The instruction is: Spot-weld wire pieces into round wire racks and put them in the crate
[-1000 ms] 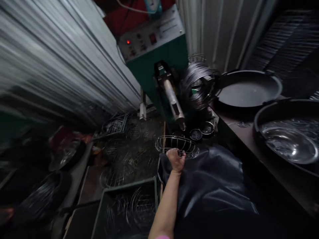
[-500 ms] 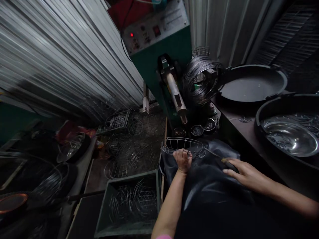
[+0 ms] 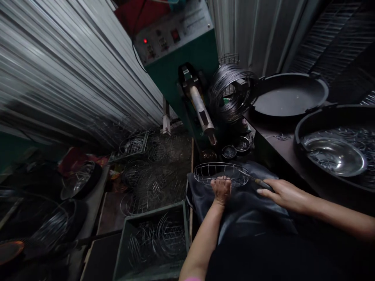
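Observation:
A round, shallow wire basket (image 3: 216, 168) is tilted above the dark apron-like cover (image 3: 252, 210) over my lap. My left hand (image 3: 222, 191) has its fingers closed around the basket's near rim. To the right, my right hand (image 3: 281, 193) grips the dark handle of a long thin metal tool (image 3: 260, 183). The tool's slim shaft reaches over the right part of the basket; its tip is too fine to make out. Beyond the basket stands a green machine (image 3: 181, 47) with a thick metal arm (image 3: 200, 107) ending in a copper-coloured tip.
A coil of wire (image 3: 231, 91) hangs right of the arm, above small bowls (image 3: 229, 152) of metal bits. Large black pans (image 3: 293, 78) stand on the right-hand surface, one holding a shiny steel bowl (image 3: 340, 158). At lower left, a green crate (image 3: 152, 269) holds wire pieces.
The basket and my left hand have shifted slightly right, while my right hand has come left, so the tool's shaft now overlaps the basket. The view has turned a little.

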The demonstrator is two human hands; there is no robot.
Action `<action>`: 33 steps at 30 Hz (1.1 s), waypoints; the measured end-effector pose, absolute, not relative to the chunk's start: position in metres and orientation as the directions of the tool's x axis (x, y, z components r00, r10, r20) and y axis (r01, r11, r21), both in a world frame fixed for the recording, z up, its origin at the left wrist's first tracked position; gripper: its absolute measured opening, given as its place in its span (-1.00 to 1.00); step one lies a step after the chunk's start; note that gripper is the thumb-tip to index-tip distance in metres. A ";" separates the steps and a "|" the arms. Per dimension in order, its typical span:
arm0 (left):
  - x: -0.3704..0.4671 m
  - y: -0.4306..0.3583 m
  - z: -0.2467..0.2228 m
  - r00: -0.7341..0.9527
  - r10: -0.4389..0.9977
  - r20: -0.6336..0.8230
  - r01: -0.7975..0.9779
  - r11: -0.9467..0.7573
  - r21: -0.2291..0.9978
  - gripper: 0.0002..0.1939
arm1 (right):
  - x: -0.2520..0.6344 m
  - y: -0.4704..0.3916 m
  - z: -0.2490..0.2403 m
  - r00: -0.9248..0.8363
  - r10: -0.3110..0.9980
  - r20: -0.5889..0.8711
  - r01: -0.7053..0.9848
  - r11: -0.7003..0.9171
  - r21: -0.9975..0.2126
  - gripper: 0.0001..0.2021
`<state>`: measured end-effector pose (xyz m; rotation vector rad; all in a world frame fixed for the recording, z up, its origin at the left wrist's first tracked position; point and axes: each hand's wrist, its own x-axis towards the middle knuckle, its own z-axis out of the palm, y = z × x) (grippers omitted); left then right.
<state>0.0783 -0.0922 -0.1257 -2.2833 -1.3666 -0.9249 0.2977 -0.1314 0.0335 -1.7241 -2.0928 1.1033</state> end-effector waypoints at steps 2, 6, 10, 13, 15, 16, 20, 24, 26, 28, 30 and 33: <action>0.082 -0.095 -0.131 0.351 0.690 0.632 0.872 -0.488 0.048 -0.87 | 0.300 -0.135 0.034 -0.264 0.915 -0.304 0.741 -0.009 -0.671 -0.54; 0.088 -0.100 -0.138 0.375 0.711 0.595 0.867 -0.495 0.045 -0.87 | 0.303 -0.141 0.035 -0.241 0.875 -0.420 0.703 -0.141 -0.697 -0.52; 0.092 -0.103 -0.139 0.358 0.693 0.625 0.876 -0.481 0.032 -0.92 | 0.302 -0.140 0.033 -0.245 0.838 -0.487 0.663 -0.221 -0.715 -0.50; 0.093 -0.101 -0.138 0.354 0.695 0.626 0.878 -0.477 0.033 -0.93 | 0.303 -0.136 0.029 -0.248 0.812 -0.528 0.668 -0.252 -0.700 -0.50; 0.093 -0.100 -0.136 0.358 0.696 0.623 0.879 -0.476 0.028 -0.94 | 0.308 -0.133 0.028 -0.246 0.842 -0.480 0.738 -0.158 -0.656 -0.57; 0.092 -0.099 -0.135 0.359 0.700 0.618 0.880 -0.474 0.026 -0.95 | 0.311 -0.133 0.028 -0.247 0.871 -0.426 0.787 -0.076 -0.612 -0.62; 0.091 -0.098 -0.132 0.340 0.745 0.574 0.898 -0.439 0.039 -0.96 | 0.324 -0.141 0.036 -0.286 0.932 -0.220 0.901 0.184 -0.393 -0.72; 0.092 -0.098 -0.132 0.342 0.783 0.519 0.900 -0.431 0.058 -0.94 | 0.330 -0.149 0.032 -0.353 0.927 0.124 0.836 0.372 -0.402 -0.75; 0.092 -0.099 -0.133 0.342 0.789 0.510 0.901 -0.430 0.061 -0.94 | 0.331 -0.146 0.023 -0.360 0.914 0.185 0.841 0.404 -0.361 -0.77; 0.092 -0.100 -0.133 0.344 0.774 0.531 0.897 -0.437 0.056 -0.94 | 0.331 -0.142 0.016 -0.383 0.919 0.093 0.870 0.393 -0.298 -0.77; 0.092 -0.100 -0.133 0.342 0.754 0.560 0.891 -0.449 0.061 -0.93 | 0.331 -0.139 0.017 -0.377 0.926 0.025 0.892 0.370 -0.259 -0.76; 0.092 -0.100 -0.132 0.329 0.748 0.576 0.888 -0.453 0.080 -0.92 | 0.325 -0.142 0.031 -0.339 0.931 0.133 0.886 0.364 -0.287 -0.73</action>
